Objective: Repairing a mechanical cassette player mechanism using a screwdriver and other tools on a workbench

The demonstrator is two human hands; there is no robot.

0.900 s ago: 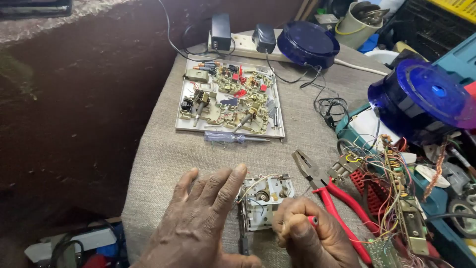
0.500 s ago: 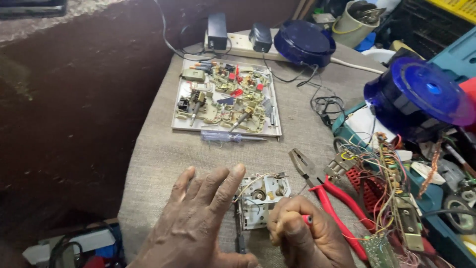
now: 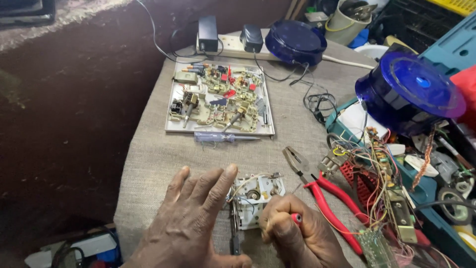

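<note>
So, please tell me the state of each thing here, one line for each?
left hand: open, flat, fingers spread, steadying the small white mechanism.
right hand: closed on a red-handled tool.
small white mechanism: opened, inner parts and wires exposed.
red pliers: lying on the cloth, jaws shut.
circuit panel: face up, components exposed.
tester screwdriver: lying flat, unused.
power strip: two adapters plugged in.

The right hand (image 3: 297,238) hides the red-handled tool (image 3: 296,218) it grips; the bottom edge cuts off both wrists.
</note>
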